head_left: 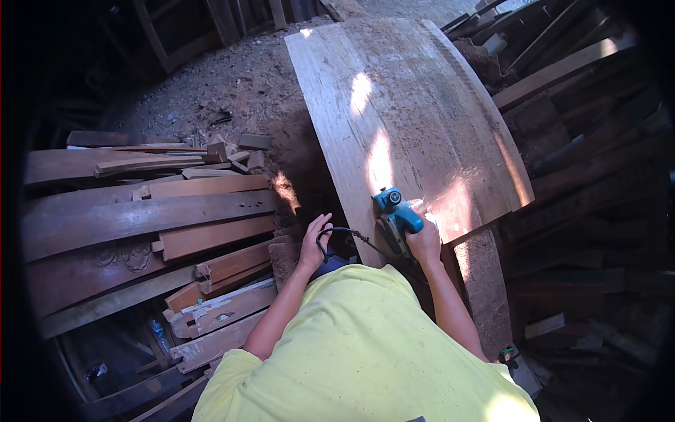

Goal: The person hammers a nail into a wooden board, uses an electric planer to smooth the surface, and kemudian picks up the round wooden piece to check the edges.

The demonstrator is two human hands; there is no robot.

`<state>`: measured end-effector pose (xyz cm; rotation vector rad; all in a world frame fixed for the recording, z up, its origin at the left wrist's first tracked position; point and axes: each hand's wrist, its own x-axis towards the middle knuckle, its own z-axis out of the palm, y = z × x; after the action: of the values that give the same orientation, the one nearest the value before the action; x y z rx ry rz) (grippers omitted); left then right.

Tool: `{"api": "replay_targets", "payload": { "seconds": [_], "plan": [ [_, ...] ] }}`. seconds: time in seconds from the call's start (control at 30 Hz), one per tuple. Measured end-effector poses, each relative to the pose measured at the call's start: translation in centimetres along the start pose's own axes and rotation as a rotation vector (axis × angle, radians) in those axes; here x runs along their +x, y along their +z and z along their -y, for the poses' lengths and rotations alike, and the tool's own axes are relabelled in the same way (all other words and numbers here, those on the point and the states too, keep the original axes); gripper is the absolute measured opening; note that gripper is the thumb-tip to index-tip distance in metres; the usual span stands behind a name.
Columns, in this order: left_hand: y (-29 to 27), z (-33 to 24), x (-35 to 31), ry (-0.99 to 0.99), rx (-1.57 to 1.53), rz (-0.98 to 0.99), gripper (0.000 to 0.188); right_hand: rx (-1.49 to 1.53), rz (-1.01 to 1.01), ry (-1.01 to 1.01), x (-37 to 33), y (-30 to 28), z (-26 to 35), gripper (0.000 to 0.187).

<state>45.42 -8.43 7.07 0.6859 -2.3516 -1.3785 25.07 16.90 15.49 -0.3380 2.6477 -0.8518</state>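
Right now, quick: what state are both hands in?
Left hand: loosely open, black cord looping across it.
Right hand: closed, holding the blue-green power planer.

On our left we see stacked boards [155,214], one carved with a scrolling ornament [133,257], and a clear plastic bottle [160,337] near the lower ones. Beyond them spreads pebbly ground [211,91]; to our right we make out dim, jumbled timber [555,76].

A planer [402,216] sits at the near left corner of the panel [436,133]; boards [148,221] lie stacked leftward, a bottle [160,336] near them; rightward, timber [559,76] lies, apparently heaped.
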Motion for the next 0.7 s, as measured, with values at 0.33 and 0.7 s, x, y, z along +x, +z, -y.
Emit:
{"api": "replay_targets", "payload": {
  "seconds": [0.33, 0.7],
  "plan": [
    [-2.1, 0.3, 5.2, -0.359, -0.52, 0.103, 0.056, -0.005, 0.028, 0.041, 6.7, 2.3, 4.2, 0.071],
    [-2.5, 0.1, 14.6, -0.308, -0.508, -0.164, 0.074, -0.007, 0.019, 0.104, 13.7, 3.8, 11.2, 0.068]
  ]
}}
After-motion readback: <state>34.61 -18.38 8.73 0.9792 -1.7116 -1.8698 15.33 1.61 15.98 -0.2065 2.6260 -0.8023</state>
